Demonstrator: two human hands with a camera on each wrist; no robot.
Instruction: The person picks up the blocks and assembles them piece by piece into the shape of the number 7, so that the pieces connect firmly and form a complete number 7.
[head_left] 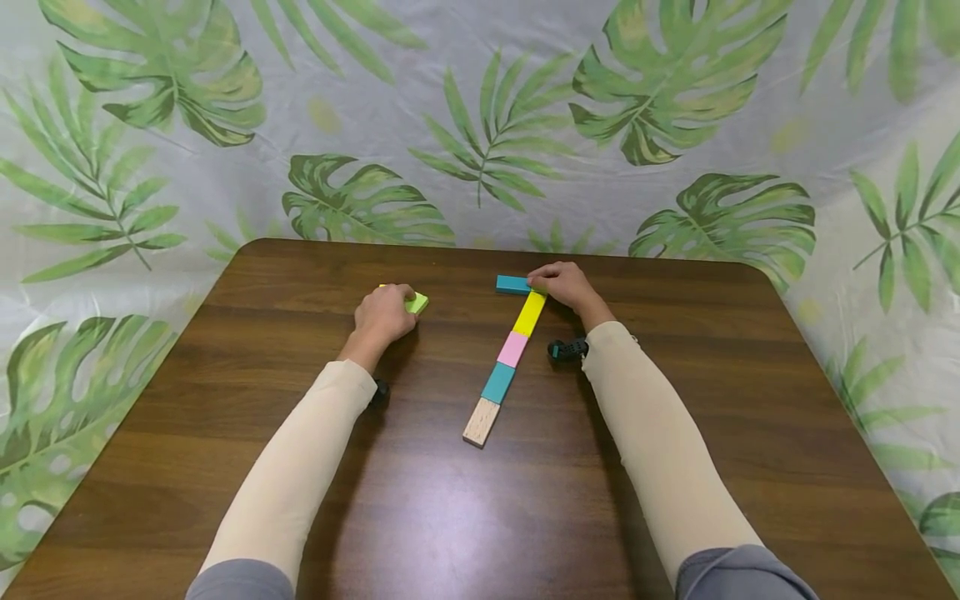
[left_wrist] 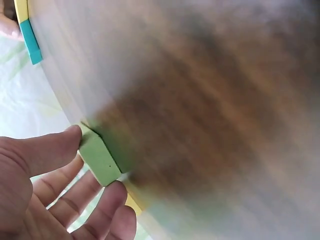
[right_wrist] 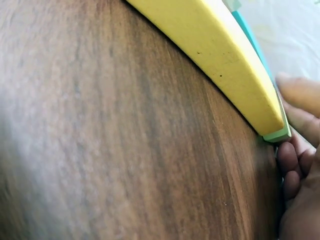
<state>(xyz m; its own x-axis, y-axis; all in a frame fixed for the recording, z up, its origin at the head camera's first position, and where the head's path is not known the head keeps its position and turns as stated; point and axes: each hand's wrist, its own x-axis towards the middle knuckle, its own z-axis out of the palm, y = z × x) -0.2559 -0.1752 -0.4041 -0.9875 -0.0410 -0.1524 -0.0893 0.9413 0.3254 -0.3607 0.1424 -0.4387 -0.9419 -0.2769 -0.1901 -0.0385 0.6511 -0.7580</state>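
Note:
My left hand [head_left: 385,315] pinches a light green block [left_wrist: 101,157] between thumb and fingers, low over the table's far left part. A yellow block [left_wrist: 134,202] shows partly behind those fingers. At the far end of a row of blocks, my right hand [head_left: 566,287] holds a thin green block [right_wrist: 278,135], mostly hidden by the fingers. That green piece meets the end of a yellow block [head_left: 529,313]. Beside the right fingertips lies a blue block [head_left: 512,285], set crosswise to the row. Toward me the row continues with pink [head_left: 512,349], teal [head_left: 498,382] and bare wood [head_left: 481,421] blocks.
The brown wooden table [head_left: 712,400] has its far edge just beyond both hands. Behind it hangs a leaf-patterned cloth [head_left: 495,125]. A dark wrist camera [head_left: 567,350] sits under the right wrist, close to the row.

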